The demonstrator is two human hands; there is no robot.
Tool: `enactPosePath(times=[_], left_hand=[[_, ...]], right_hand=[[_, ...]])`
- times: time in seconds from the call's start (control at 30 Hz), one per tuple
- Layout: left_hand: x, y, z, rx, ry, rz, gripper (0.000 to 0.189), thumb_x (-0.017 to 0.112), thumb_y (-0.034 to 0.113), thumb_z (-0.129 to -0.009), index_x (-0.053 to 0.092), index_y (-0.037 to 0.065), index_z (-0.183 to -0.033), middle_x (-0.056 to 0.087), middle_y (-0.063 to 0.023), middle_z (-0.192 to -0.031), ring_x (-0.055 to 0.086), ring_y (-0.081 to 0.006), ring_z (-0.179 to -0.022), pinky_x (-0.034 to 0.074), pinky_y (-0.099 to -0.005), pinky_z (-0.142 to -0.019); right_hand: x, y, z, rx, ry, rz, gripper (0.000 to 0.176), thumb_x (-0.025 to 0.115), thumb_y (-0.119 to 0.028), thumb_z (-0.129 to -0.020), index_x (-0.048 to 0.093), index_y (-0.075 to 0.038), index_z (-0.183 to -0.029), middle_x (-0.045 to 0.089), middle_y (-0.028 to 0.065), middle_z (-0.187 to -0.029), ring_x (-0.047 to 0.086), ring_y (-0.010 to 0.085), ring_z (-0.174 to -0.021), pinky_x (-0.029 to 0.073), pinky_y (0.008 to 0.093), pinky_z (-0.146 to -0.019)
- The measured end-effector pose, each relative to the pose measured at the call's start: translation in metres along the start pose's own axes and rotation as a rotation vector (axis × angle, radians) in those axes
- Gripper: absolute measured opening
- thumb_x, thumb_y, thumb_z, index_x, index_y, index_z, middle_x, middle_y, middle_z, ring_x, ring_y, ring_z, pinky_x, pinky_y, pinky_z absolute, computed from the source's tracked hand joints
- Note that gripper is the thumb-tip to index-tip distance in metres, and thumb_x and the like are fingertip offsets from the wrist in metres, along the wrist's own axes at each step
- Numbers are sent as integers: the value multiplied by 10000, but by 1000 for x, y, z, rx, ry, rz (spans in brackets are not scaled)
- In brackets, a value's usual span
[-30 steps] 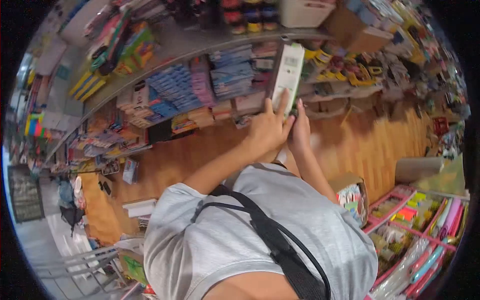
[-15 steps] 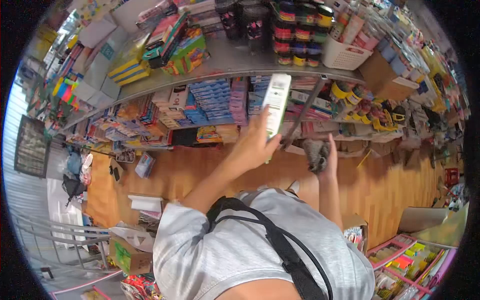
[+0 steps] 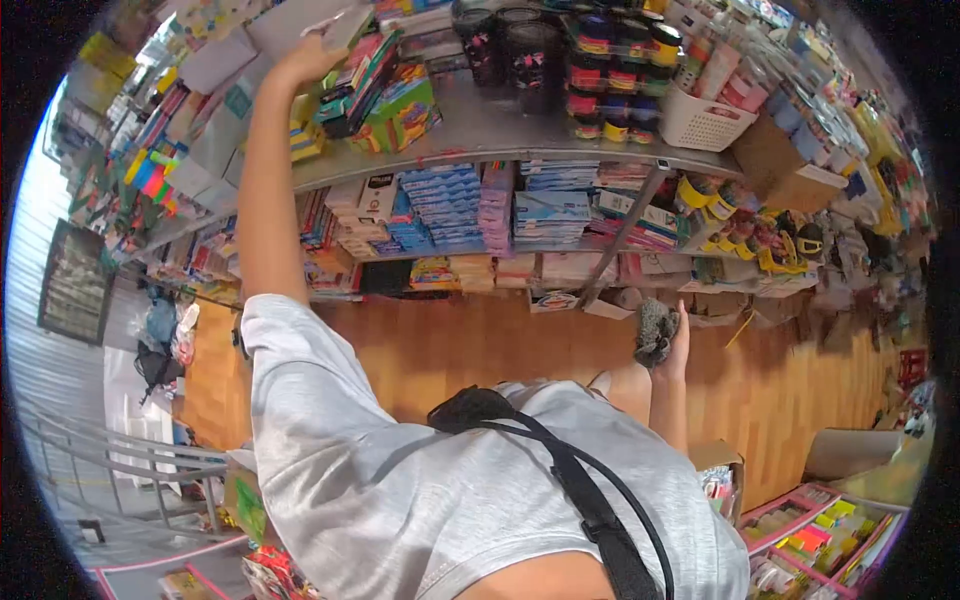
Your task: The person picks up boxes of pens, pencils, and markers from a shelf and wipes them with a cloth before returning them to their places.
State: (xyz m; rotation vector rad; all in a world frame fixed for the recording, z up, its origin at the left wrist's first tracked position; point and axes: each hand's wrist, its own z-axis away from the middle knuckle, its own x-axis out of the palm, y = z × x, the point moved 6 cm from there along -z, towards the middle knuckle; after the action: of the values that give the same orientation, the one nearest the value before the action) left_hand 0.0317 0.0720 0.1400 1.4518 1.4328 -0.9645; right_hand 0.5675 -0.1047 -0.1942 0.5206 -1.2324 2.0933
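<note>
Grey fuzzy rag (image 3: 655,332): bunched in the right hand (image 3: 676,345), fingers curled round it, held low in front of the bottom shelves and above the wooden floor (image 3: 450,345). Left hand (image 3: 303,58): arm stretched up to the top shelf (image 3: 480,128), fingers at the edge of a pale flat pack (image 3: 338,22) among stacked books and boxes; whether the hand grips the pack or only touches it cannot be told. Top shelf, grey metal, carries, from the left hand rightward: green box (image 3: 395,105), tilted, just beside the hand; two dark cups (image 3: 520,45), upright; stacked jars (image 3: 600,75) with coloured lids; white basket (image 3: 700,120) holding pink items; carton (image 3: 785,165) at the far right. Shelf below: blue packs (image 3: 440,195) in piles, with purple and white packs beside them, and yellow items (image 3: 770,240) further right. A slanted metal strut (image 3: 625,235) runs from the top shelf down to the floor, near the rag. Person's own body: grey shirt (image 3: 400,470) fills the lower middle of the view, crossed by a black strap (image 3: 580,490). Lower right corner: pink trays (image 3: 800,530) of small coloured goods, well apart from both hands.
</note>
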Motion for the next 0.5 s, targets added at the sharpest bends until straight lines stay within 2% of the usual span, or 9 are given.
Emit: enactPosePath(times=[0.1,0.17,0.2,0.27,0.37,0.43,0.5], left_hand=[[24,-14,-15,-24,-69,-49,596,539,474,-721,568,-95,-893,563,-284,-932,566,-358,-885,434,-409,-764],[27,-8,-11,-96,-105,-73,596,530,489,-720,585,-79,-892,562,-275,-951,564,-359,-890,431,-403,-771],[38,-27,-22,-107,-161,-81,627,529,518,-712,580,-68,-927,566,-255,-977,565,-335,-904,422,-387,-790],[33,-15,-13,-161,-189,69,580,540,475,-741,569,-53,-982,592,-200,-972,570,-290,-900,422,-359,-786],[37,-29,-27,-158,-212,22,498,558,417,-750,577,-33,-963,600,-168,-940,571,-256,-872,426,-335,-758],[18,-28,-27,-168,-103,-166,443,569,378,-756,581,-20,-951,606,-146,-918,572,-233,-853,429,-320,-739],[-27,22,-2,-160,173,-312,389,581,339,-762,586,-7,-939,611,-125,-897,573,-211,-835,432,-304,-720]], right_hand=[[-7,-11,11,-30,25,8,450,425,-482,-818,575,-61,-863,580,50,-639,549,183,-463,468,296,-417],[-35,-12,2,-46,54,-82,429,413,-461,-829,565,-63,-878,581,50,-642,545,187,-456,466,299,-409],[-44,-14,1,-65,61,-125,423,409,-454,-832,562,-63,-887,583,51,-645,543,190,-453,464,299,-404],[-59,-16,1,-46,79,-152,419,411,-449,-830,563,-65,-902,591,57,-673,556,195,-500,468,307,-440],[-78,-14,-1,-46,118,-132,427,423,-463,-819,566,-73,-917,595,55,-703,562,187,-544,466,306,-477],[-67,-18,6,-26,139,-182,431,429,-472,-813,569,-80,-925,598,52,-716,557,184,-541,460,294,-473],[-70,-17,-2,12,142,-222,429,432,-471,-813,572,-84,-934,602,53,-727,559,181,-549,460,291,-480]])
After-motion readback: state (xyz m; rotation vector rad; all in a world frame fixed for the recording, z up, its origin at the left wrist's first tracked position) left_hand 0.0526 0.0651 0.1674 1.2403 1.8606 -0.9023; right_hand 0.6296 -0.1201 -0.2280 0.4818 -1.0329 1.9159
